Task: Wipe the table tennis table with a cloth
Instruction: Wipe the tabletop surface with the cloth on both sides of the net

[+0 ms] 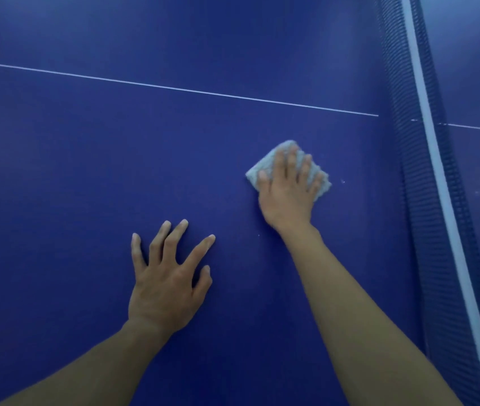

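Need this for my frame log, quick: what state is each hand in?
Left hand: open, fingers spread, resting on the table, holding nothing.
Right hand: open, straight fingers pressing the cloth onto the table.

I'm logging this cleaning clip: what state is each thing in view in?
Blue table tennis table: bare apart from the cloth, with a small white speck towards the net.
Folded grey cloth: flat on the table, pressed under the right hand.
Right hand: fingers straight, pressing the cloth.
Left hand: fingers spread, resting on the table, holding nothing.
Dark blue net with white top tape: up, stretched across the table.
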